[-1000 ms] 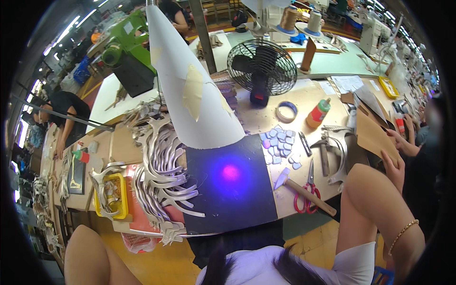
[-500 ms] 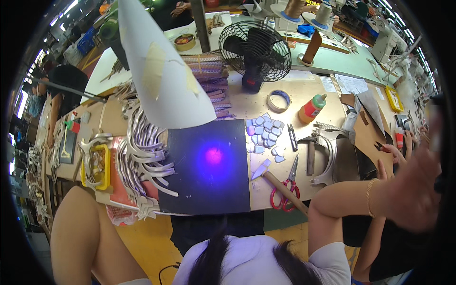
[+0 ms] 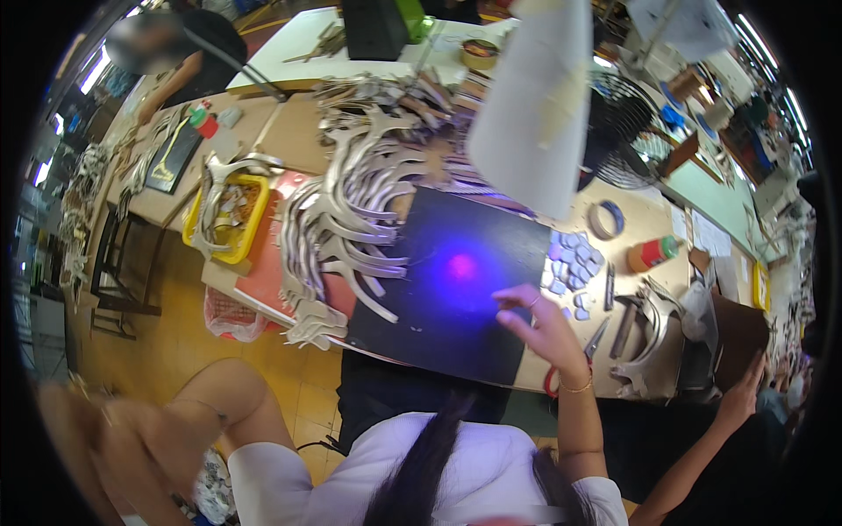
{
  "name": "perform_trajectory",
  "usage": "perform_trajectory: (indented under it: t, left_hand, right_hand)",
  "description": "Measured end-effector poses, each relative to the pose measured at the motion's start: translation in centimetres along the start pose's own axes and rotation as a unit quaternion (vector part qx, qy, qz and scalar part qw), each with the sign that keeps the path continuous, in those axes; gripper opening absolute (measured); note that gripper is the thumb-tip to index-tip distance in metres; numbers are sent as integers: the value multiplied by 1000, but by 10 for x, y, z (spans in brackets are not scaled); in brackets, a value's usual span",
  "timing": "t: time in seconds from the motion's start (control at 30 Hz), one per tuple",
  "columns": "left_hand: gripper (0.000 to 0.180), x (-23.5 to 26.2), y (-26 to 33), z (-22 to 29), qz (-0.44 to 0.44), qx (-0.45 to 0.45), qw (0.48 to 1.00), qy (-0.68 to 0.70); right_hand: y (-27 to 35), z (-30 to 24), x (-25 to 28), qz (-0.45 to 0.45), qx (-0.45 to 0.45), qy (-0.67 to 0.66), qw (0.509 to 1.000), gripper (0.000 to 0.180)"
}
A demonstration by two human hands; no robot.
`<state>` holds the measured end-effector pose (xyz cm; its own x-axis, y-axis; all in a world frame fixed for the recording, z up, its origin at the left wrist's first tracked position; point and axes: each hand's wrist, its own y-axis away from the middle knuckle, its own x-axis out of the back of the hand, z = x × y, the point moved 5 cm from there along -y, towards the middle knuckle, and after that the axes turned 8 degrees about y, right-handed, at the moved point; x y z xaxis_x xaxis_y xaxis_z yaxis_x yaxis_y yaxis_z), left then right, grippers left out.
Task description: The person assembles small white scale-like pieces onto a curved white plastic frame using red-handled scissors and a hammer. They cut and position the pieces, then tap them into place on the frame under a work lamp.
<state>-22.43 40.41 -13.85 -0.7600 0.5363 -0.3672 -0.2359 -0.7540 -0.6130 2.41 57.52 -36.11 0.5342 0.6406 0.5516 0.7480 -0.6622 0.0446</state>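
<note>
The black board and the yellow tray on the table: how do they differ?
The black board is flat, while the yellow tray has raised walls. The board looks larger; the tray looks smaller. A blue-purple glow with a pinkish centre lights the board, whereas the tray shows no such glow and holds small pieces. Both look roughly rectangular.

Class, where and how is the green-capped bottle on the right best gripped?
Probably around the bottle's orange-red body, below its green cap, with the right hand from the left: the body is rounded, appears upright, and has bare tabletop on that side.
</note>
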Motion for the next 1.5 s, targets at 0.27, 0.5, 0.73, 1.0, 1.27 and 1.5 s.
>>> perform_trajectory:
  t: [0.27,0.5,0.73,1.0,1.27,1.5]
  left_hand:
    - [39,-22,25,73,-169,-79,967,172]
    - [46,90,91,2,134,-142,951,238]
    - [60,105,91,-127,264,-21,845,465]
    - [65,71,67,-160,263,16,825,500]
    - [70,50,56,-177,246,31,829,501]
    - [75,45,52,-177,219,29,863,455]
  right_hand:
    - [-55,-36,-90,-104,95,118,983,31]
    - [-81,-74,-110,-97,62,97,989,23]
    - [-74,-137,-69,209,222,-51,951,19]
    - [-41,-136,-38,287,245,-70,923,15]
    - [-15,-129,-21,336,261,-27,904,17]
    - [-6,-127,-18,350,239,14,906,16]
